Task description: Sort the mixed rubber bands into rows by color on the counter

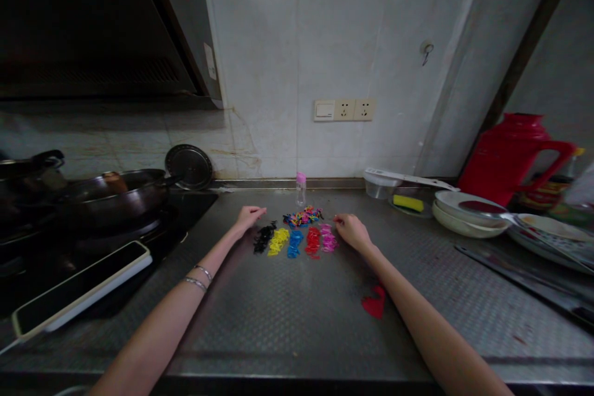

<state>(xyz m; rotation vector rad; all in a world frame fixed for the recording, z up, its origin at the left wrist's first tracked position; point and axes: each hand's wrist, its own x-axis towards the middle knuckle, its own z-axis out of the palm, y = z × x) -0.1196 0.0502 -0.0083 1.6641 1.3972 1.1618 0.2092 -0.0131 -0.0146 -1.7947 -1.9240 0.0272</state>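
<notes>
Small coloured pieces that look like rubber bands lie sorted in a row: a black pile (263, 239), a yellow pile (278, 241), a blue pile (294, 244), a red pile (312, 242) and a pink pile (328, 239). Behind them is a mixed-colour pile (304, 217), with a clear bottle with a pink cap (301, 189) standing upright beyond it. My left hand (249, 219) is just behind and left of the black pile, fingertips pressed together. Beside the pink pile, my right hand (352, 230) is closed with fingers curled. Whatever either pinch holds is too small to make out.
At left, a phone (83, 288) lies by the stove, where a pan (118, 195) sits. To the right are a yellow sponge (408, 203), stacked bowls (468, 219), a knife (520, 278) and a red thermos jug (503, 158). A red scrap (374, 303) lies near my right forearm.
</notes>
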